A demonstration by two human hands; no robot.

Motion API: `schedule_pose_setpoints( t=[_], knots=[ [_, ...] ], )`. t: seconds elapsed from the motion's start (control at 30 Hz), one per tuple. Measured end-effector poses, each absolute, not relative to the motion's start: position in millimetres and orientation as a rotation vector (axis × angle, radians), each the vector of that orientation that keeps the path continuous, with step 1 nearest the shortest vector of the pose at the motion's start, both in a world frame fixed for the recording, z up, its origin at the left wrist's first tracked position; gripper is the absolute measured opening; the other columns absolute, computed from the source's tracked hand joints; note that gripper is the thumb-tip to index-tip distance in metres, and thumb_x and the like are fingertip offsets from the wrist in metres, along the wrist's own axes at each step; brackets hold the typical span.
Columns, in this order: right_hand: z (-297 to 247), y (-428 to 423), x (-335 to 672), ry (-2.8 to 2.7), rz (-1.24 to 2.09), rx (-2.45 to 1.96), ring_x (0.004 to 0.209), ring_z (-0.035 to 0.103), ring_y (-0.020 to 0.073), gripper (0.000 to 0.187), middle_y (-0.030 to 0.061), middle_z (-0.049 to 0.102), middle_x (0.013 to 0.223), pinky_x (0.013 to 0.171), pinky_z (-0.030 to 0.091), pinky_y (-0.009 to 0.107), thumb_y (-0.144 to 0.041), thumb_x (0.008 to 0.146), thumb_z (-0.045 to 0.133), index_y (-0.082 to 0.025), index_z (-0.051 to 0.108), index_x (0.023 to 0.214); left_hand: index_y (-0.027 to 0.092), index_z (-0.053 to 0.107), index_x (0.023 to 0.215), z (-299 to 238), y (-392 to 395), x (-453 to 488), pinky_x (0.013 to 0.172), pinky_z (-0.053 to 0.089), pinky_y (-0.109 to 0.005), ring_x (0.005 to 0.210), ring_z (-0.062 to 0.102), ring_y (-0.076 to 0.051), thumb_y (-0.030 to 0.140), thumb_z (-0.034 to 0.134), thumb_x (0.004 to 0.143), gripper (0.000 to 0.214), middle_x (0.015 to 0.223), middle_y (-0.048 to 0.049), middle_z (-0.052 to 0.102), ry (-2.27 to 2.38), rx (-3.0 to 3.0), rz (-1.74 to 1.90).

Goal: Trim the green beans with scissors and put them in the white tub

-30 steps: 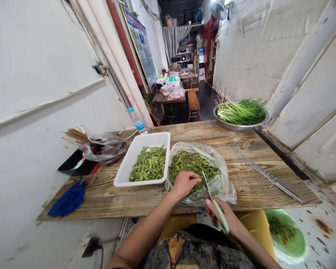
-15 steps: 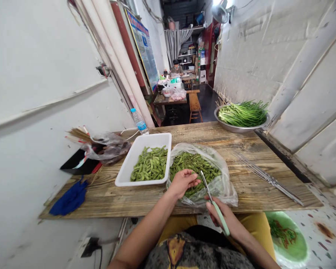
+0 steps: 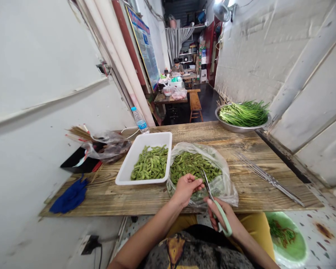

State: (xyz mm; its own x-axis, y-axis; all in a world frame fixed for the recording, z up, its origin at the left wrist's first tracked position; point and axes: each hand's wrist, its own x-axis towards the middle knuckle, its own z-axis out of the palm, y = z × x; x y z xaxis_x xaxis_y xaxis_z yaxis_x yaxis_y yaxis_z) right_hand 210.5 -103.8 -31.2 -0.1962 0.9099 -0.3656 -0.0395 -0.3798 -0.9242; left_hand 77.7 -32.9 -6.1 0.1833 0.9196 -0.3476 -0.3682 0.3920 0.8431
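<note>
My right hand (image 3: 222,215) grips a pair of scissors (image 3: 221,217) by the pale green handles, the blades pointing up and away. My left hand (image 3: 188,188) pinches a green soybean pod (image 3: 201,179), mostly covered by the fingers, close to the blade tips. Both hands are at the near side of a clear plastic bag (image 3: 228,183) lying open on the table, filled with edamame pods (image 3: 194,164). Left of the bag stands a white plastic tray (image 3: 126,164) with more edamame pods (image 3: 149,164) in it.
On the wooden table (image 3: 145,200) lie metal skewers (image 3: 271,179) at right and a blue cloth (image 3: 68,196) at left. A steel basin (image 3: 242,129) of green stalks stands at the far right, a water bottle (image 3: 140,121) behind the tray. A person (image 3: 177,66) sits farther back.
My left hand has moved slightly right and nearer to me. The scissors have shifted a little lower, and their handles and blades have spread apart.
</note>
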Motion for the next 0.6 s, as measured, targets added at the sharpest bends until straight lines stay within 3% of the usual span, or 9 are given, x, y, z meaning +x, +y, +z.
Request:
schedule_pose_setpoints(
  t=[0.1, 0.2, 0.33, 0.43, 0.6],
  knots=[
    [-36.6, -103.2, 211.0, -1.072, 1.683, -1.368, 0.030, 0.032, 0.0053, 0.044, -0.0099, 0.039, 0.048, 0.028, 0.030, 0.018, -0.062, 0.075, 0.051, -0.019, 0.050, 0.084, 0.015, 0.048, 0.067, -8.6, -32.5, 71.4, 0.059, 0.047, -0.023, 0.058, 0.061, -0.012, 0.032, 0.074, 0.059, 0.032, 0.060, -0.0008, 0.063, 1.074, 0.780, 1.075],
    [-40.7, -102.9, 214.0, -1.065, 1.695, -1.341, 0.036, 0.037, 0.0064, 0.045, -0.0086, 0.042, 0.053, 0.032, 0.033, 0.018, -0.060, 0.075, 0.052, -0.019, 0.050, 0.093, 0.016, 0.054, 0.077, -2.3, -15.6, 40.0, 0.064, 0.048, -0.027, 0.063, 0.060, -0.013, 0.033, 0.065, 0.069, 0.021, 0.069, -0.0021, 0.064, 1.348, 1.099, 1.322],
    [-47.8, -103.3, 217.4, -1.029, 1.677, -1.302, 0.048, 0.047, 0.0096, 0.048, -0.0051, 0.046, 0.063, 0.043, 0.042, 0.021, -0.061, 0.077, 0.049, -0.019, 0.048, 0.101, 0.017, 0.058, 0.093, 18.0, 15.7, -17.8, 0.083, 0.043, -0.034, 0.088, 0.058, -0.019, 0.029, 0.053, 0.078, 0.020, 0.094, -0.0071, 0.063, 1.974, 1.656, 1.642],
    [-53.5, -102.6, 218.0, -1.003, 1.689, -1.294, 0.047, 0.046, 0.0103, 0.053, -0.0046, 0.046, 0.064, 0.043, 0.042, 0.023, -0.064, 0.076, 0.047, -0.019, 0.048, 0.104, 0.019, 0.059, 0.104, 25.6, 21.6, -27.5, 0.094, 0.033, -0.041, 0.110, 0.047, -0.025, 0.029, 0.053, 0.079, 0.027, 0.114, -0.0107, 0.057, 2.195, 2.038, 1.450],
    [-50.1, -103.4, 218.6, -1.039, 1.672, -1.323, 0.046, 0.044, 0.0100, 0.051, -0.0056, 0.044, 0.060, 0.041, 0.039, 0.022, -0.063, 0.076, 0.047, -0.019, 0.048, 0.103, 0.024, 0.069, 0.084, 7.5, 0.3, 28.2, 0.086, 0.029, -0.039, 0.091, 0.050, -0.021, 0.031, 0.051, 0.084, 0.019, 0.088, -0.0059, 0.062, 1.712, 2.420, 0.706]
  ],
)
